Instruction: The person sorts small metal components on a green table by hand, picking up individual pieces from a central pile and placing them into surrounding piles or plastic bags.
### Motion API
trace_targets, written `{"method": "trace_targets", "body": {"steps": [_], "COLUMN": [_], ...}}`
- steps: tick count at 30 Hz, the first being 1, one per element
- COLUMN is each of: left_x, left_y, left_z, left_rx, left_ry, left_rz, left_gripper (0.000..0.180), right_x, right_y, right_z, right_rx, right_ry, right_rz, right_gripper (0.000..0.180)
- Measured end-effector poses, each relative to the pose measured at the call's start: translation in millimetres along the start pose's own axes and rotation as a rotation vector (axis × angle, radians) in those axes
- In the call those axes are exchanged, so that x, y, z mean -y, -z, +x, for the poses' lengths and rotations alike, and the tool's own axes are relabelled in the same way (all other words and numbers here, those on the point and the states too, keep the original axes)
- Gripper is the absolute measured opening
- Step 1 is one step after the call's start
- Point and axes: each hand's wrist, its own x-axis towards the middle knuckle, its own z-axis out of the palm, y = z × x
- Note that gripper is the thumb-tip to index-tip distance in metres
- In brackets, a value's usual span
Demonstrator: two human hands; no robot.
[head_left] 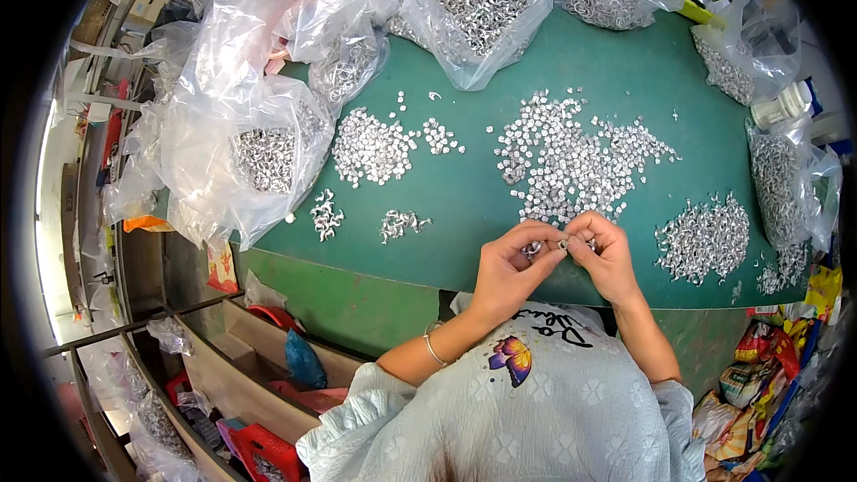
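Hair (446, 466), hands (505, 271), metal piece (563, 245) — pinched

Metal pieces (571, 157) look glossy; bags (210, 147), shiny clear plastic; tabletop (455, 192), smooth and matt; shirt (562, 402), crinkled matt cloth.

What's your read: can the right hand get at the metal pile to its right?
Probably yes: bare tabletop separates the right hand from the metal pile, though that hand grips a small piece.

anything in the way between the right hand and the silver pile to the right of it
Nothing visible stands between them: from the right hand across to the pile of small metal pieces, only green tabletop shows.
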Motion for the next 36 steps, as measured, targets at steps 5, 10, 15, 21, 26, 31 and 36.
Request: {"method": "trace_targets", "body": {"steps": [5, 10, 15, 21, 26, 31, 36], "left_x": [0, -10, 2, 8, -3, 7, 9], "left_y": [5, 2, 5, 3, 4, 2, 7], "left_z": [2, 1, 1, 2, 0, -1, -1], "left_rx": [0.015, 0.037, 0.042, 0.077, 0.112, 0.077, 0.092], "left_ry": [0.134, 0.133, -0.01, 0.099, 0.061, 0.265, 0.403], "left_rz": [-0.033, 0.007, 0.01, -0.174, -0.043, -0.415, -0.642], "left_gripper": [0.015, 0.016, 0.016, 0.015, 0.016, 0.017, 0.021], "right_x": [-4, -4, 5, 10, 6, 14, 23], "right_y": [-6, -11, -13, -7, 1, -8, -5], "right_z": [-5, -9, -8, -2, -4, -5, -4], "right_rx": [-0.103, -0.212, -0.233, -0.052, 0.058, -0.064, -0.01], "right_ry": [-0.059, 0.183, 0.369, 0.199, 0.053, 0.253, 0.264], "right_rz": [0.115, -0.286, -0.604, -0.383, -0.091, -0.396, -0.48], "right_gripper": [0.004, 0.006, 0.008, 0.012, 0.019, 0.023, 0.021]}}
